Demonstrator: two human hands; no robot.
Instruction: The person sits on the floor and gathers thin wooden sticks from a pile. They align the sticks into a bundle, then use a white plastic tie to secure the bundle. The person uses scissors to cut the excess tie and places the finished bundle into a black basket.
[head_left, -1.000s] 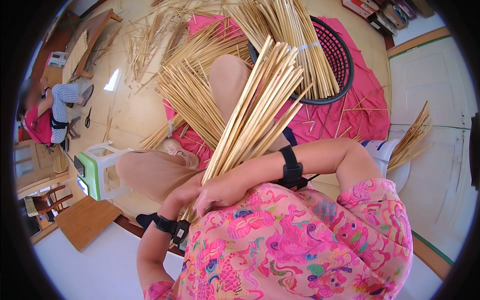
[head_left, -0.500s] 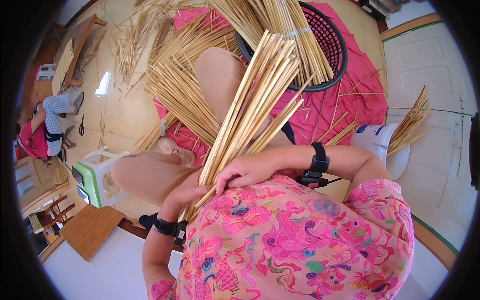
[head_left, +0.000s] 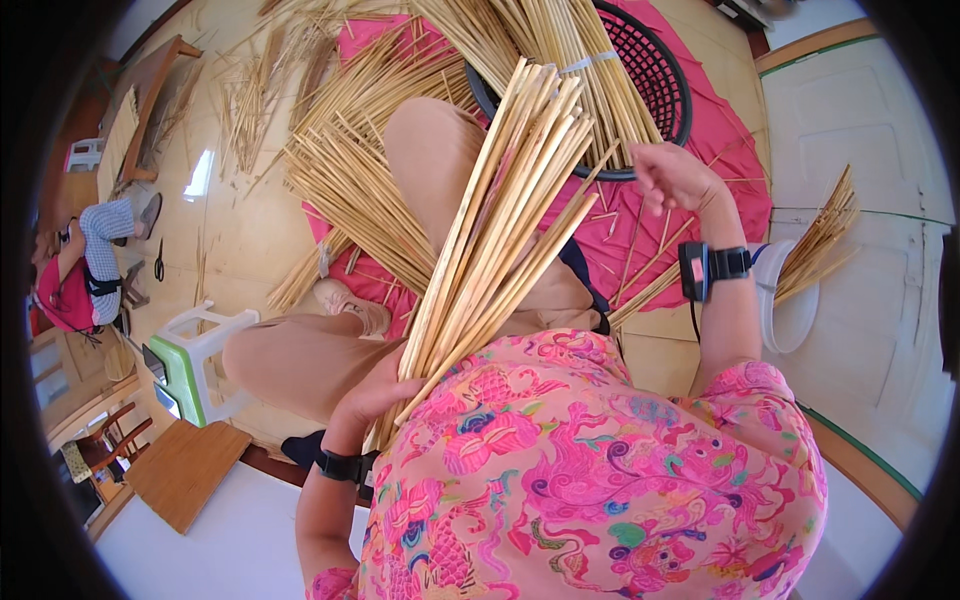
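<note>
A bundle of long straw-coloured stalks (head_left: 490, 250) leans up and to the right across my lap. My left hand (head_left: 378, 390) is closed around its lower end. My right hand (head_left: 675, 178) is raised off the bundle, beside the black mesh basket (head_left: 655, 70). Its fingers are loosely bent and apart, and I see nothing in them. More stalks, tied with a pale band, form a thick bundle (head_left: 600, 110) lying over the basket. Left of my knee a large heap of stalks (head_left: 355, 200) is spread out.
A pink cloth (head_left: 735, 220) with scattered stalk pieces lies under the basket. At right, a white bucket (head_left: 790, 315) holds darker stalks. A green-and-white stool (head_left: 175, 365) bears devices at left. Scissors (head_left: 159, 262) lie on the floor near another seated person (head_left: 75, 270).
My right hand has left the lower part of the held bundle and moved up and right to beside the basket. My left hand keeps its grip on the stalks.
</note>
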